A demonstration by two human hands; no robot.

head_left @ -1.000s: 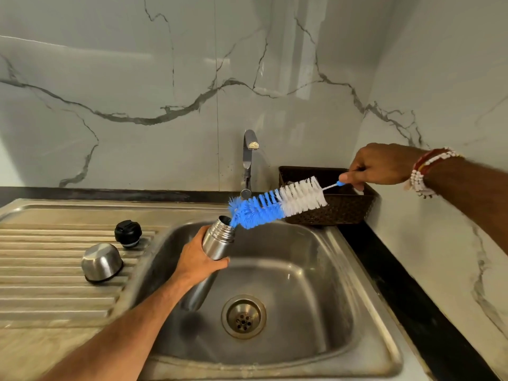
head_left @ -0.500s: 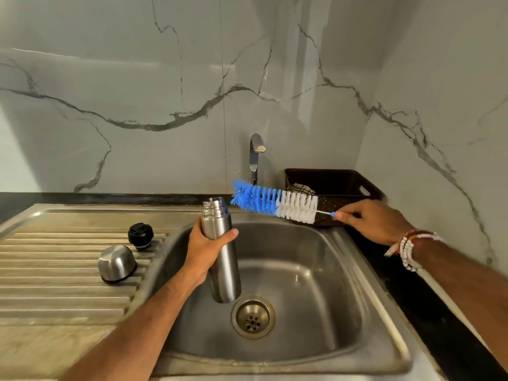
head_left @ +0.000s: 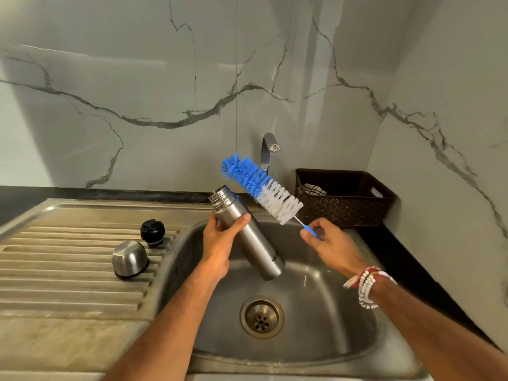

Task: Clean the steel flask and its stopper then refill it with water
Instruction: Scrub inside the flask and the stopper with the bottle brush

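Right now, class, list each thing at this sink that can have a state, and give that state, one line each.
Flask: open, tilted, held by the left hand over the sink.
Stopper: off, standing on the draining board.
Steel cup: upside down on the draining board.
Brush: outside the flask, held by the right hand.
Tap: no water running.

Veined marble walls (head_left: pixel 137 78), black countertop (head_left: pixel 398 250), steel sink (head_left: pixel 324 325)

Steel flask (head_left: pixel 248 235), uncapped, tilted above sink basin (head_left: pixel 324 306), black stopper (head_left: pixel 152 232) on drainboard (head_left: pixel 68 273), steel cap (head_left: pixel 129 259) inverted beside it
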